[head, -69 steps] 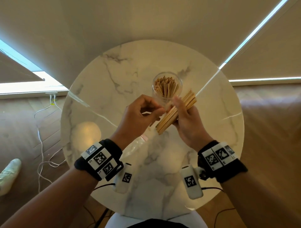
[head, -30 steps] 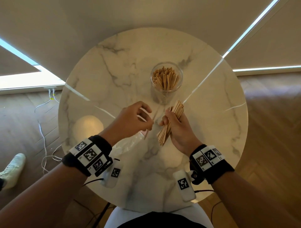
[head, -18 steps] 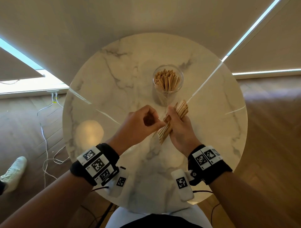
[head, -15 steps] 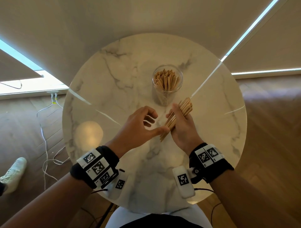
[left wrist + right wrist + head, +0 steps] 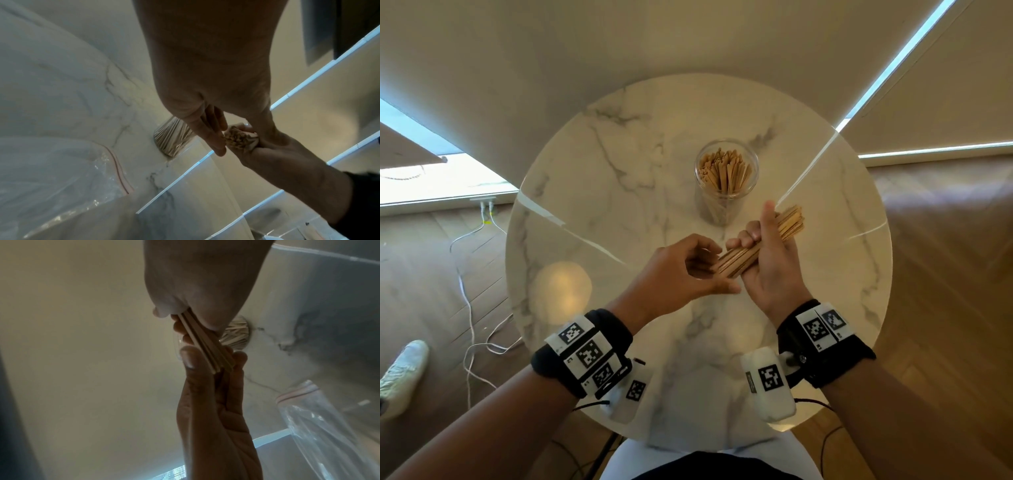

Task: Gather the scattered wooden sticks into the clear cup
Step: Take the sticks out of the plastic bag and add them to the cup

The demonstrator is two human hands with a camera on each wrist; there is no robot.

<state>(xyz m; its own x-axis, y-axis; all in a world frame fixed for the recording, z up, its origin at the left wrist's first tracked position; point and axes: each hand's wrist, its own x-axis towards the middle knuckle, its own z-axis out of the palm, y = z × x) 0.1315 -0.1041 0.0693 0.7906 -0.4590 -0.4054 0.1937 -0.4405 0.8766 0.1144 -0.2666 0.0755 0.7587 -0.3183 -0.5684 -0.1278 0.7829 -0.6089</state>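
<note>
Your right hand (image 5: 767, 270) is wrapped round a bundle of flat, pale wooden sticks (image 5: 787, 222) — thin slats with squared ends, held slantwise above the bench (image 5: 619, 178), thumb laid along the top. Your left hand (image 5: 678, 270) meets the bundle's near end, fingers loosely bent and touching the stick tips without closing round them; from the left wrist view those cut ends look like a rough, grainy cluster. Just beyond the hands stands the clear cup (image 5: 726, 171), a smooth round cylinder packed with upright sticks. The bench is a round slab of glossy white marble with grey veins. A crinkled transparent zip bag (image 5: 68, 172) lies on it — near your left wrist.
</note>
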